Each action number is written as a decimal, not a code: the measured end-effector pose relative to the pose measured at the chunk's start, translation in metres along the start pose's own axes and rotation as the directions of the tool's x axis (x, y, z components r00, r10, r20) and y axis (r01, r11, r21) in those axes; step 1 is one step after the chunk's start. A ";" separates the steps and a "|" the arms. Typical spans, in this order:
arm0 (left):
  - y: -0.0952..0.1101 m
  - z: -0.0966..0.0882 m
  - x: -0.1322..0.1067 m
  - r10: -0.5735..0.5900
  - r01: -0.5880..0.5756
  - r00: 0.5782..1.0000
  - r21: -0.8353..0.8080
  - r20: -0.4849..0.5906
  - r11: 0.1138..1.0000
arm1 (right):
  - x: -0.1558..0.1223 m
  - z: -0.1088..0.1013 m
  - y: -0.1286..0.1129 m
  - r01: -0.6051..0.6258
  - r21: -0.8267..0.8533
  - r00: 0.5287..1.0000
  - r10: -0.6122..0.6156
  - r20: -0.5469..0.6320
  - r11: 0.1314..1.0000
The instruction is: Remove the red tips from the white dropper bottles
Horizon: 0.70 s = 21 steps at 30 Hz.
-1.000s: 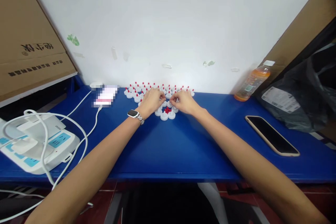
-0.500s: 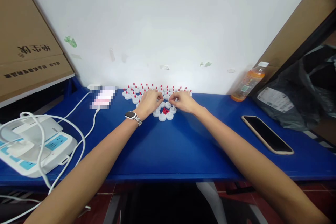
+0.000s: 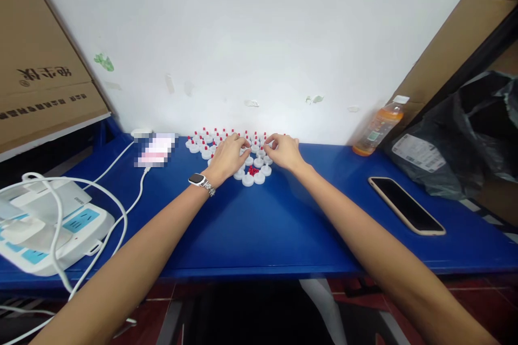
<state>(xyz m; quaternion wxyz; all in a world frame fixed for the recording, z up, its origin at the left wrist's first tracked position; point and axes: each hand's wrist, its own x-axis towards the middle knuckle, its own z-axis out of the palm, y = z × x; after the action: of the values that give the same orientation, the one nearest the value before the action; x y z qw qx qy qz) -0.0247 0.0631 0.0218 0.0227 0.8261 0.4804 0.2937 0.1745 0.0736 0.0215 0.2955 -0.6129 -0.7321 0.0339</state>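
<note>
My left hand (image 3: 232, 155), with a watch (image 3: 197, 178) on its wrist, is over the left side of a cluster of small white caps with nozzles. Its thumb and forefinger are pinched together; whatever they hold is too small to make out. On the right side of the cluster, my right hand (image 3: 284, 151) has its fingers curled, with thumb and forefinger slightly apart near the caps. Several white caps (image 3: 194, 147) with red tips stand toward the wall. In front, white caps without visible red tips (image 3: 248, 180) ring a small pile of red tips (image 3: 253, 171).
The blue table (image 3: 259, 232) meets a white wall. At left are a power strip (image 3: 87, 226) with white cables and a pixelated phone-like item (image 3: 156, 150). A phone (image 3: 407, 206), an orange drink bottle (image 3: 378, 126) and a dark plastic bag (image 3: 437, 140) are at right.
My right hand has drawn back slightly toward the wall, and its thumb and forefinger have parted. More of the white caps beside it show. My left hand stays nearly in place.
</note>
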 end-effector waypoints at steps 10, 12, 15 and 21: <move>0.002 -0.006 -0.006 0.027 -0.031 0.999 -0.096 -0.043 0.995 | 0.008 0.020 -0.002 -0.117 -0.078 0.993 0.117 0.001 0.990; 0.002 -0.007 -0.006 0.042 -0.050 0.997 -0.122 -0.065 0.991 | 0.005 0.017 -0.002 -0.076 -0.022 0.995 0.074 -0.063 0.997; 0.003 -0.012 -0.009 0.077 -0.093 0.991 -0.159 -0.108 0.983 | -0.006 0.008 -0.003 0.108 0.130 0.983 -0.087 -0.162 0.986; 0.012 -0.017 -0.018 0.174 -0.187 0.981 -0.180 -0.086 0.966 | -0.034 -0.009 -0.017 0.333 0.358 0.943 -0.309 -0.124 0.872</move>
<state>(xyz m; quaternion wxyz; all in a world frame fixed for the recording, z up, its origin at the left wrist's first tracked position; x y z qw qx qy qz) -0.0311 0.0378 0.0310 0.0566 0.8499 0.3741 0.3668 0.1663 0.0357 0.0228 0.4311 -0.4158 -0.7940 0.1041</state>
